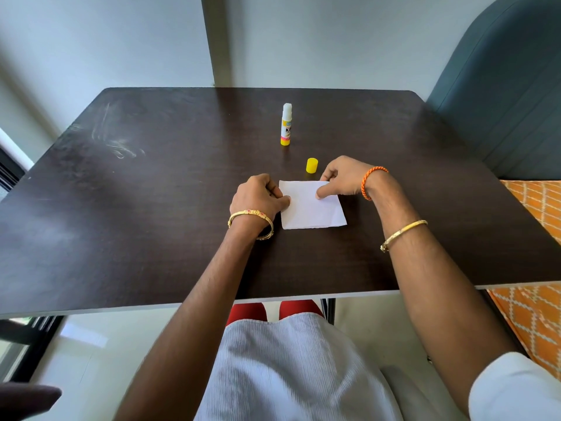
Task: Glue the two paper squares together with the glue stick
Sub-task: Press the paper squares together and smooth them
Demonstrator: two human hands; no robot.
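Note:
A white paper square lies flat on the dark table; I cannot tell whether a second sheet lies under it. My left hand presses a fingertip on its left edge. My right hand presses its index finger on the upper right part of the paper. The glue stick stands upright and uncapped farther back, its white glue tip exposed. Its yellow cap stands on the table just behind the paper, close to my right hand.
A grey-blue chair back stands at the table's far right corner. An orange patterned fabric lies off the right edge. The table's front edge runs just above my lap.

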